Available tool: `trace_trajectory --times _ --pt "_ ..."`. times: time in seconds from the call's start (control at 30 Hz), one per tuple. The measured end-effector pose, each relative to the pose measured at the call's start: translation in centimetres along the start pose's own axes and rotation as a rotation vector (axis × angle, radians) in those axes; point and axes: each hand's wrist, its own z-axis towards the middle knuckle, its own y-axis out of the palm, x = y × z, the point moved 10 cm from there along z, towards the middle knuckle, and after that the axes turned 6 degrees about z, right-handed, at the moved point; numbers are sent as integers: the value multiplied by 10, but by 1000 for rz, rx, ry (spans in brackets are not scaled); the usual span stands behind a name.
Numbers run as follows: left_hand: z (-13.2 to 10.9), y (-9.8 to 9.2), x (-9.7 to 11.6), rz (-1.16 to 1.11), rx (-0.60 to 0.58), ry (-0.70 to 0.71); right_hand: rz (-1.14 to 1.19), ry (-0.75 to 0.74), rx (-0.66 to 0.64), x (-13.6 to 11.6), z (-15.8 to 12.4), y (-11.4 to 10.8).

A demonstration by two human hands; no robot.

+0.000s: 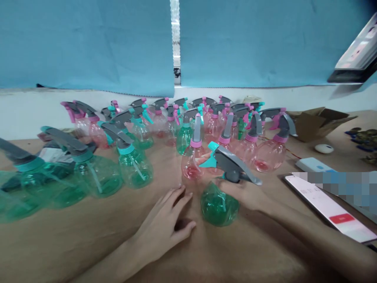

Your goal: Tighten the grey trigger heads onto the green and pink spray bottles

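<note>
Green spray bottle [218,206] gripped in right hand [246,192]; left hand [169,214] just beside.

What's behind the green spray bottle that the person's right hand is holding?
Pink spray bottles stand behind the green bottle. Its grey sprayer head and the right hand cover parts of them; whatever is directly behind those can't be seen.

Left hand [163,215] loosely curved; right hand [243,193] (slightly farther forward) gripping.

phone screen [326,206] characters blurred, no readable text
</note>
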Motion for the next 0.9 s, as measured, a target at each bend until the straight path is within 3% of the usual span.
trace_trajectory --times 0.2,0.6,0.9 --pt "2 -1 1 18 19 14 110 7 -55 3 2 7" --pt "2 -4 3 48 42 37 0 -13 -8 2 3 5" --pt "2 -4 4 67 48 25 -32 65 86 37 -3 -3"
